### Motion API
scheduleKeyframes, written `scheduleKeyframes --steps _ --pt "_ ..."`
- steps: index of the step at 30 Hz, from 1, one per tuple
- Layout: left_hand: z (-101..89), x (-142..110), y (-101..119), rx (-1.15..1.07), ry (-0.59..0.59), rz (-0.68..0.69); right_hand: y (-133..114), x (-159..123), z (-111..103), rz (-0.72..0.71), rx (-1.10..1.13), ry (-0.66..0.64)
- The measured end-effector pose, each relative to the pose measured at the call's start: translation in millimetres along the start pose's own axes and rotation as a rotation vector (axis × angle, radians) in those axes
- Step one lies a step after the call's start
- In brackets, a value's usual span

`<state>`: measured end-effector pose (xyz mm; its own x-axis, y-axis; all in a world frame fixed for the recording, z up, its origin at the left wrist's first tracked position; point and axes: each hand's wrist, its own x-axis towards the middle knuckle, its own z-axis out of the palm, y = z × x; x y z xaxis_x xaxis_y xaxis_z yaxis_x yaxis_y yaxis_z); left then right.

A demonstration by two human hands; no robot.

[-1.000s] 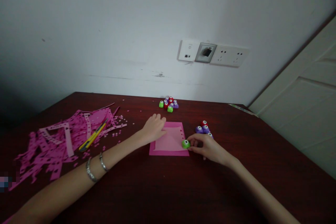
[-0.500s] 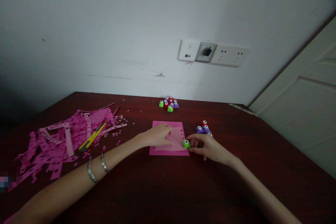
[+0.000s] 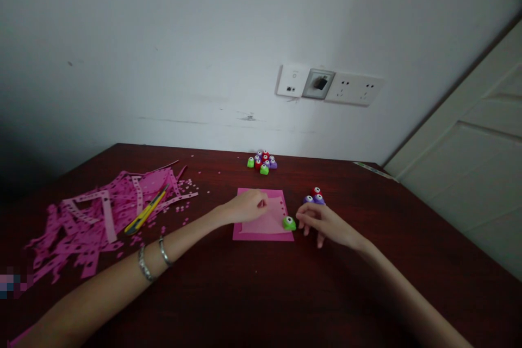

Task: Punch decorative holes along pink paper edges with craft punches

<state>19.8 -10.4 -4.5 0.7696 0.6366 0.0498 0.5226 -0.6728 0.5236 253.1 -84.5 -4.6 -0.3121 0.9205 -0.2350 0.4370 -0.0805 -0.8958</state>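
Observation:
A light pink sheet of paper [image 3: 261, 222] lies on a darker pink sheet [image 3: 240, 236], with a row of small punched holes along its right side. My left hand [image 3: 244, 207] rests over the left part of the sheets, its fingers curled in; whatever is inside them is hidden. At the sheets' right edge sits a green craft punch [image 3: 289, 223] with an eye-shaped button. Just right of it, my right hand [image 3: 324, 223] is open, fingers bent loosely and apart from the punch. Purple punches [image 3: 309, 199] and a red punch [image 3: 317, 191] stand behind that hand.
Cut pink paper strips [image 3: 106, 215] and tiny punched bits cover the table's left side, with a yellow utility knife [image 3: 147, 211] on top. More coloured punches [image 3: 265, 162] cluster by the wall. Wall sockets [image 3: 354, 88] are above, and a white door [image 3: 468, 157] stands right.
My right hand has let go of the green punch and opened slightly to its right. My left hand's fingers, stretched out before, have curled in. The punch stays at the paper's edge.

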Motion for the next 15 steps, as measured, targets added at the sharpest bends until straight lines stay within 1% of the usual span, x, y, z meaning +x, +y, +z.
scheduleKeyframes --steps 4,9,15 --pt "5.8 1.8 -6.7 -0.036 -0.107 0.009 -1.9 3.2 7.9 0.026 -0.007 0.052" --pt "8.4 4.2 -9.6 -0.041 -0.104 0.02 -3.0 9.6 15.8 0.05 -0.047 0.07" --pt "7.6 4.8 -9.7 -0.069 -0.082 0.016 -1.4 12.3 17.3 0.061 -0.124 0.115"
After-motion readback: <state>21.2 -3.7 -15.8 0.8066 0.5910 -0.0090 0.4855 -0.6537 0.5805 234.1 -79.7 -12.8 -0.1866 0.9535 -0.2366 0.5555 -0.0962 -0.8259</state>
